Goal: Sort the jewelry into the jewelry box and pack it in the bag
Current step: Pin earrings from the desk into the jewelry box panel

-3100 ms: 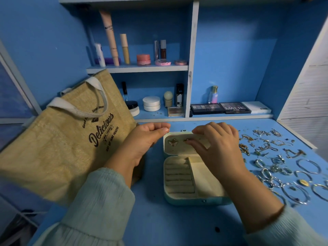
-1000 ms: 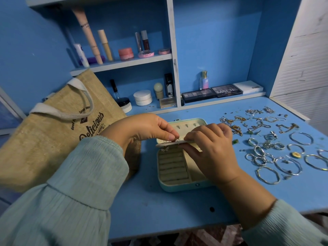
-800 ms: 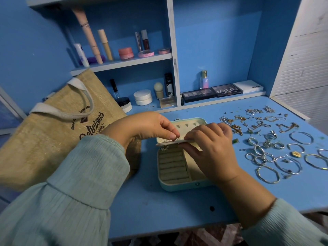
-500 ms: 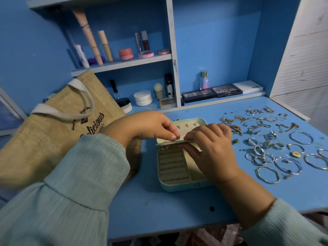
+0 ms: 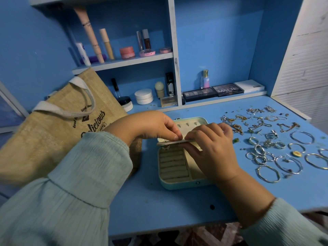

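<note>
Hands meet over the open jewelry box point(image 5: 174, 182): left hand point(image 5: 152, 126) and right hand point(image 5: 211, 150) pinch its cream flap point(image 5: 164, 143). Box sits mid-counter point(image 5: 159, 206), jute bag point(image 5: 58, 132) left, loose jewelry point(image 5: 276, 146) right.

So much blue here: desk point(image 5: 159, 210), back wall point(image 5: 218, 41) and shelves point(image 5: 124, 62) all the same bright blue. The jewelry box point(image 5: 179, 185) is pale mint outside, cream inside. The bag point(image 5: 53, 139) on the left is tan woven burlap with off-white handles and dark brown lettering. Sleeves point(image 5: 79, 183) are light seafoam green. The jewelry point(image 5: 276, 148) on the right is mostly silver, some gold.
</note>
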{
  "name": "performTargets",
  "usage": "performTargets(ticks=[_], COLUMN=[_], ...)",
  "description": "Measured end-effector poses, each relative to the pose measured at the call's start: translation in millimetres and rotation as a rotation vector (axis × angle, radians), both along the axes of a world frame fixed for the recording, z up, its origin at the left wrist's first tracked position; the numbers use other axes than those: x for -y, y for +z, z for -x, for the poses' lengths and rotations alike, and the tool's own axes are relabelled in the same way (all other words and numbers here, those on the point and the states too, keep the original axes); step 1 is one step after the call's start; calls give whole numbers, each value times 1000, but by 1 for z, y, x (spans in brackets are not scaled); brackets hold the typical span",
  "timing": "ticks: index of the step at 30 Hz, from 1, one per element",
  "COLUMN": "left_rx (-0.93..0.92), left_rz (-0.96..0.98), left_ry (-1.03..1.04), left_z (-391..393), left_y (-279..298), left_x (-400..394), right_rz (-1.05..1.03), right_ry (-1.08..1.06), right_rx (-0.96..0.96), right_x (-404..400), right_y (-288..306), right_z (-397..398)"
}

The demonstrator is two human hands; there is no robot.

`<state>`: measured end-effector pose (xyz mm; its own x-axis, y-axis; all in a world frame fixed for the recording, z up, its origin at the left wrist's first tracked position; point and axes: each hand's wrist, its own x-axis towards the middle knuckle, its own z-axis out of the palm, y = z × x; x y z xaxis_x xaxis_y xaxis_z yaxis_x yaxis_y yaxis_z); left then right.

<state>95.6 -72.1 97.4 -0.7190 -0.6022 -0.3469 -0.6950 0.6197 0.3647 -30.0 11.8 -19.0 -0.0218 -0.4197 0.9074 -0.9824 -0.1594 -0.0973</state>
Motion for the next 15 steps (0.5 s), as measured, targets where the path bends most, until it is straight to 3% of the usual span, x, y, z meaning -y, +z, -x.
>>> performTargets(ticks=[7, 15], left_rx=[-30, 86], left_rz=[-36, 16], left_ry=[-3, -44], left_z=[-3, 3], left_y=[4, 7], left_x=[3, 4], right_rz=[24, 32], right_ry=[0, -7], right_rx=[-1, -8], right_x=[0, 2], right_y=[1, 0], right_z=[0, 1])
